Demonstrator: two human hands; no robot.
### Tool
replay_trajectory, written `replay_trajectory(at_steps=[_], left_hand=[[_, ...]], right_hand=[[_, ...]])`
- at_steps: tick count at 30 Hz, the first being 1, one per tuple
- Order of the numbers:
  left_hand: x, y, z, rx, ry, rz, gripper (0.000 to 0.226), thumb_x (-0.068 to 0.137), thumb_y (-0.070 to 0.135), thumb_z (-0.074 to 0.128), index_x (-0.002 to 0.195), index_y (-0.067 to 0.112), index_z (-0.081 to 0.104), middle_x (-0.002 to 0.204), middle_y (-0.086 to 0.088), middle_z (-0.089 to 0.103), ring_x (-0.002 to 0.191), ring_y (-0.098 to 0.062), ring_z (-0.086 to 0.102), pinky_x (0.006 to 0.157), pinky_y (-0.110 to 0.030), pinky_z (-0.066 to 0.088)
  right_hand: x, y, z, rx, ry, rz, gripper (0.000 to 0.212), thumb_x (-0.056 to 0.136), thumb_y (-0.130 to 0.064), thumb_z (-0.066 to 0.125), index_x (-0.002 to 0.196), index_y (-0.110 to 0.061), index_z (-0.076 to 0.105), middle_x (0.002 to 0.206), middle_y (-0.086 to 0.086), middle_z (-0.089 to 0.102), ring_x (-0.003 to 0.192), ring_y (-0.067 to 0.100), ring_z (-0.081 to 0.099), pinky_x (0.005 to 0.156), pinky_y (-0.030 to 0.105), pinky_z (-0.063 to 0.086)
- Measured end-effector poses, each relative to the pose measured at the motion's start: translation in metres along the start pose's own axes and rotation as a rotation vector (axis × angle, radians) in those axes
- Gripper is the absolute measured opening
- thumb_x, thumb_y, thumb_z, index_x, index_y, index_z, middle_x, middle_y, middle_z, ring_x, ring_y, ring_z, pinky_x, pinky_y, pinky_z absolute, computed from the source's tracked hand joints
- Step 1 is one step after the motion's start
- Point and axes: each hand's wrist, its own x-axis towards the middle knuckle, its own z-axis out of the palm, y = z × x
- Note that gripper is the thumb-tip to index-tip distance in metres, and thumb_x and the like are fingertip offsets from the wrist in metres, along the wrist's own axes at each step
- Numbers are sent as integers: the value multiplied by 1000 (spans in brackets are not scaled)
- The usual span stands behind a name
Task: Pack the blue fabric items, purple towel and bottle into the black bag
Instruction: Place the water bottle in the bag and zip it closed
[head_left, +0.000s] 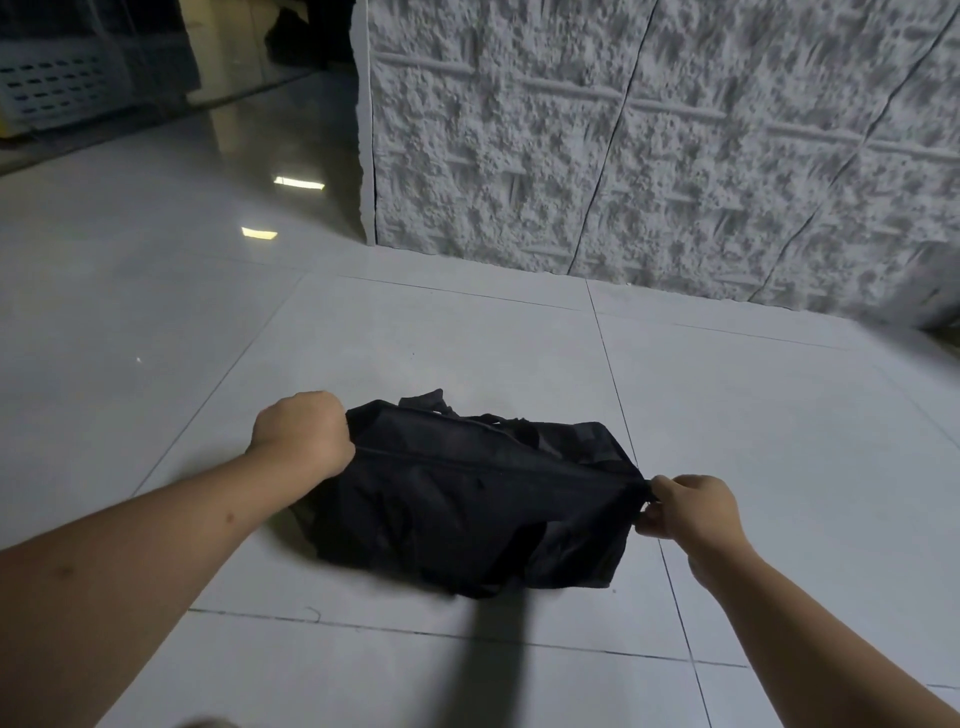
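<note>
A black bag (478, 499) lies on the white tiled floor in front of me, its zip line running across the top and looking closed. Its dark handles bunch up at the far side. My left hand (304, 434) grips the bag's left end with curled fingers. My right hand (688, 506) pinches the bag's right end, at the end of the zip line. The blue fabric items, the purple towel and the bottle are not in view.
A rough white textured wall (649, 145) rises just behind the bag. At the far left a white perforated crate (57, 88) stands in a dim area. Glossy tiles (363, 670) stretch around the bag on all sides.
</note>
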Motion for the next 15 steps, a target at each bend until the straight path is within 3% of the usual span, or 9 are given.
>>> replay_trajectory(at_steps=[15], left_hand=[[5,-5,14,149,-3,79,16,74,20,61,64,21,48,66,3,54,66,-22,59,61,-27,49]], right_hand=[[4,3,5,-41,18,21,26,84,-2,52,85,23,59,67,22,63,58,40,73,76,56,61]])
